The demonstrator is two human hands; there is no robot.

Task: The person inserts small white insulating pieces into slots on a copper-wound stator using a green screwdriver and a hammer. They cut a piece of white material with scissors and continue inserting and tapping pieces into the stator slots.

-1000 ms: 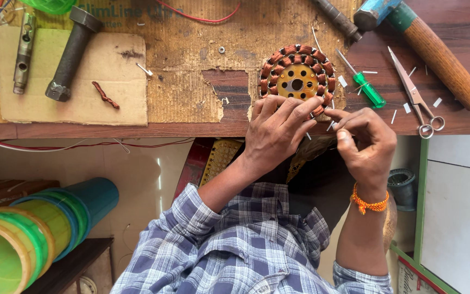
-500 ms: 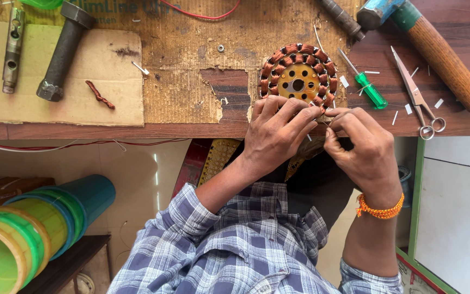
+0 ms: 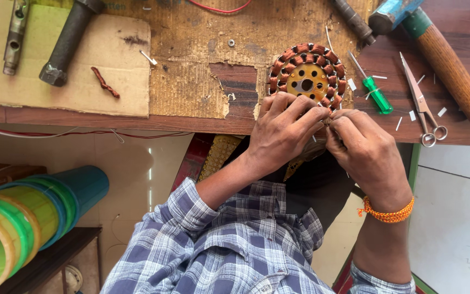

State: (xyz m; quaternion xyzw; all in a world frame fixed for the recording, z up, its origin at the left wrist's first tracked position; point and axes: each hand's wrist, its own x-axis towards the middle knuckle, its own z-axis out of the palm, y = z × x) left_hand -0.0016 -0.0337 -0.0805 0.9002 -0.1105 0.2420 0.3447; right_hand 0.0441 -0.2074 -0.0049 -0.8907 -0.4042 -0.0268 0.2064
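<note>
Left hand [image 3: 284, 133]: fingers curled, touching copper-wound stator [image 3: 306, 76] rim | right hand [image 3: 363, 149]: pinched narrow beside it, grasp hidden

Your left hand [image 3: 286, 130] sits palm down, knuckles toward the camera, fingers [image 3: 300, 109] curled forward and bunched tight at the tips. Your right hand [image 3: 368, 152] mirrors it from the other side, fingers [image 3: 343, 122] bent inward, tips meeting the left hand's fingertips in a pinch. Both hands touch each other at the fingertips; whatever sits between them is hidden. Both wrists are bent slightly down. Left forearm runs in from lower left, sleeve rolled up past the wrist. Right forearm comes up from below, bare, orange thread band at the wrist.
</note>
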